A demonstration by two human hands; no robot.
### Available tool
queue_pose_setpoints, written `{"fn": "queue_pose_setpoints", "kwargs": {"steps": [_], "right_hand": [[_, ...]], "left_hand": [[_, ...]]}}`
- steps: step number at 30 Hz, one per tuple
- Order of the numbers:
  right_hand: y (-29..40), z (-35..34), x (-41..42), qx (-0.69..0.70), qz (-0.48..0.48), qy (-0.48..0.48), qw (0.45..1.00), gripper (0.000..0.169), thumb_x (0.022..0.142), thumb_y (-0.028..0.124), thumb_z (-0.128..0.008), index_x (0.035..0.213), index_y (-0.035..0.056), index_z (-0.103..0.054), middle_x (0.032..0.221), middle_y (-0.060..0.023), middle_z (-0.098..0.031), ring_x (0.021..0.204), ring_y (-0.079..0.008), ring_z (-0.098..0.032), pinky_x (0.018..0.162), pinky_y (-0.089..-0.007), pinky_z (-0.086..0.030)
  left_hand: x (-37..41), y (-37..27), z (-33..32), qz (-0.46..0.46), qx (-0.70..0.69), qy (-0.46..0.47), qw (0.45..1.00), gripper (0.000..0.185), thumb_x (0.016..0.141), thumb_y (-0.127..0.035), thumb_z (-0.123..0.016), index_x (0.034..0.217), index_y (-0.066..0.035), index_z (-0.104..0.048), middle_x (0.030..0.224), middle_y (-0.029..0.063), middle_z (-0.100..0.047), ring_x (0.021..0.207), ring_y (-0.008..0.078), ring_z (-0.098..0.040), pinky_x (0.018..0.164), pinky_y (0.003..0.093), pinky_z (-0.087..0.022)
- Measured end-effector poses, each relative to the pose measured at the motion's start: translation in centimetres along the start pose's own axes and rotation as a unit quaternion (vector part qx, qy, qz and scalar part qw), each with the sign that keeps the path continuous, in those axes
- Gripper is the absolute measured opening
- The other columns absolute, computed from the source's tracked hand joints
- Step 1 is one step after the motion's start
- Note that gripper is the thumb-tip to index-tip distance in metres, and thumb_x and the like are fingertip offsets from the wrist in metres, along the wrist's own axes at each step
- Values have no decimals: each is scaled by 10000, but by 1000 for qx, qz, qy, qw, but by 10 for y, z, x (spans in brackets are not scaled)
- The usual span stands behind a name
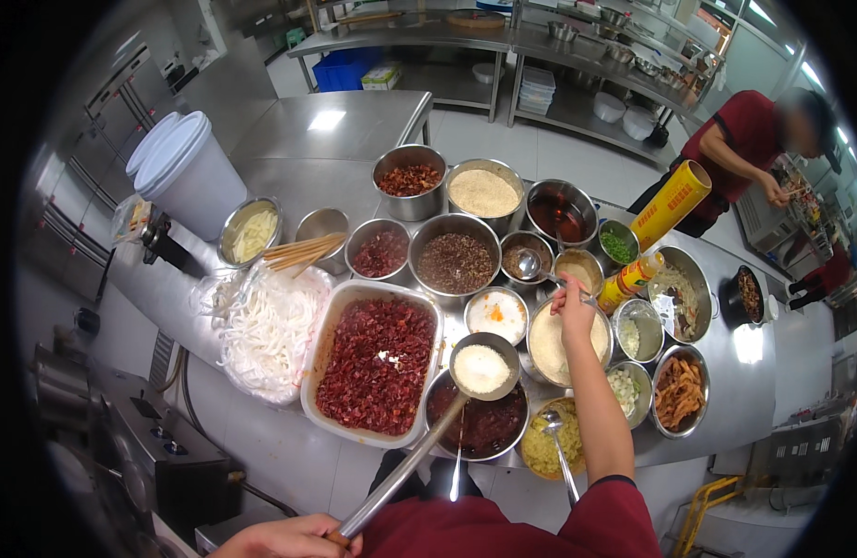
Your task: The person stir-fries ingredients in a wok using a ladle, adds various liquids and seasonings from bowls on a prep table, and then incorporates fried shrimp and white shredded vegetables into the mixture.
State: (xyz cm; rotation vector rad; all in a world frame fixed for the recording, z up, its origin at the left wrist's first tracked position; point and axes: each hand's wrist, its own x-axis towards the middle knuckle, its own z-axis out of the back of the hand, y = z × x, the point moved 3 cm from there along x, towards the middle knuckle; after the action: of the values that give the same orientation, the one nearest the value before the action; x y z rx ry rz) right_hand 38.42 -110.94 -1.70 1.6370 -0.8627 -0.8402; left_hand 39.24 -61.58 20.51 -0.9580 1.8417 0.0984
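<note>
My left hand (296, 538) grips the wooden end of a long-handled metal ladle (407, 464). White granules (481, 370) fill the ladle's bowl, which is above a pot of dark red paste (442, 408). My right hand (575, 310) is closed around the handle of a metal spoon (530, 265). The spoon's bowl is over a small pot of brown powder (513, 255); what the spoon carries is hard to tell. Below my right forearm stands a pot of pale granules (550, 342). Beside the ladle is a bowl of white granules with orange bits (497, 315).
A white tub of chopped red chillies (376, 370) and bagged white noodles (271, 328) lie left. A yellow bottle (629, 282) and upright yellow roll (669, 206) stand right. A pot of dark red liquid (561, 209) is behind. A co-worker (735, 146) stands far right.
</note>
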Motion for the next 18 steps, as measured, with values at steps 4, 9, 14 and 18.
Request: {"fn": "queue_pose_setpoints", "kwargs": {"steps": [4,9,14,18], "right_hand": [[36,18,-39,66,13,-22,998,336,966,251,-472,1135,-24,-566,627,-39,-523,467,-91,-491,427,-231,-416],[96,30,-137,-62,1,6,998,302,969,217,-462,1106,-22,-586,615,-41,-531,456,-87,-490,455,-226,-424],[109,26,-206,-360,311,231,849,276,963,159,-470,1123,-25,-598,643,-33,-539,479,-88,-509,453,-204,-418],[106,50,-174,-216,219,56,950,247,937,65,-467,1095,-51,-616,673,-45,-553,484,-65,-500,465,-217,-413]], "left_hand": [[1,-4,2,0,1,0,1000,217,756,-177,-600,886,-6,-572,674,39,-574,555,125,-573,521,230,-477],[8,-7,10,-7,14,16,1000,211,753,-184,-594,867,-8,-568,670,43,-573,547,125,-570,514,237,-479],[10,-16,5,-15,11,15,1000,195,746,-189,-599,832,-19,-557,635,38,-561,521,120,-562,479,228,-470],[15,-21,7,-11,17,28,999,199,738,-189,-604,830,-22,-550,624,37,-556,502,120,-557,459,223,-462]]}}
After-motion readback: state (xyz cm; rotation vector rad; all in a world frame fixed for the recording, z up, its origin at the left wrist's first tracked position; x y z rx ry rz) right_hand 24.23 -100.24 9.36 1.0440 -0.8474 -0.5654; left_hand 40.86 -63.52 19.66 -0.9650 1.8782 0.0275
